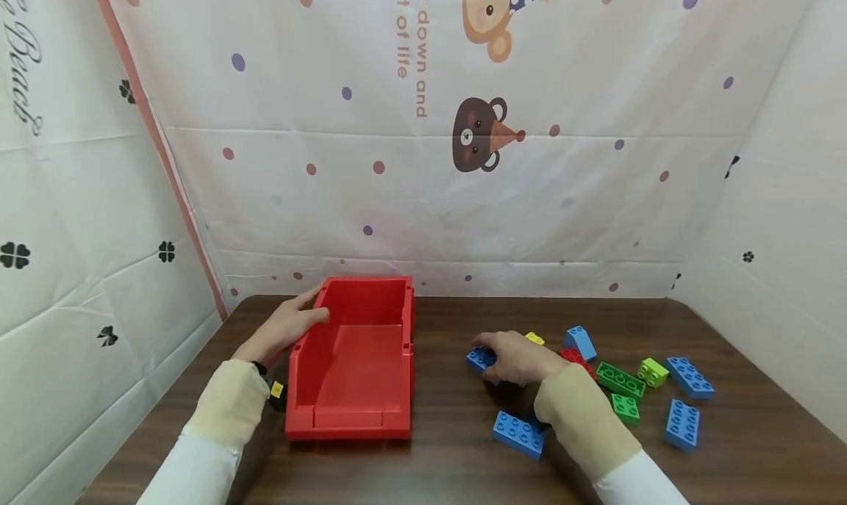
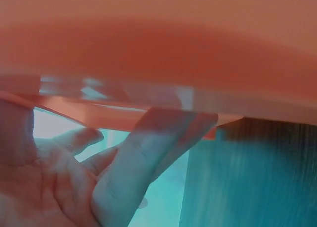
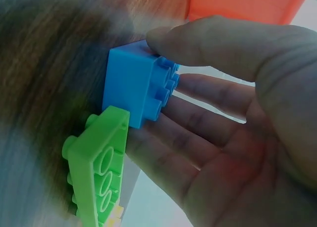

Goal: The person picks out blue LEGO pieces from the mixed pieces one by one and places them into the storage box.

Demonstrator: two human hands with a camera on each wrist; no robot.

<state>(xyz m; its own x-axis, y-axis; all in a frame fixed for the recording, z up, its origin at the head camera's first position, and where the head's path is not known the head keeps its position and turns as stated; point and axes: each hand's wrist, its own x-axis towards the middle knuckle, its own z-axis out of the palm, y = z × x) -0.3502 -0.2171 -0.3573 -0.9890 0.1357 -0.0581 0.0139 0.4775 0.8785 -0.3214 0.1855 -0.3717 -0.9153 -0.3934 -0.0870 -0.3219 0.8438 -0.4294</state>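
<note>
My left hand (image 1: 284,330) grips the left wall of a red bin (image 1: 357,369), its thumb over the rim and its fingers outside. The left wrist view shows the fingers (image 2: 129,172) under the bin's blurred red edge. On the right, my other hand (image 1: 519,358) holds a blue studded brick (image 1: 479,359) low at the table, thumb on one side and fingers on the other. A light green brick (image 3: 81,160) lies tipped beside that blue brick in the right wrist view, its hollow underside showing; my hand hides it from the head view.
Another blue brick (image 1: 519,434) lies nearer me. To the right are scattered a red brick (image 1: 578,359), a dark green brick (image 1: 620,381), a lime brick (image 1: 652,373) and several more blocks. A printed white sheet (image 1: 317,203) hangs behind the brown table (image 1: 450,461).
</note>
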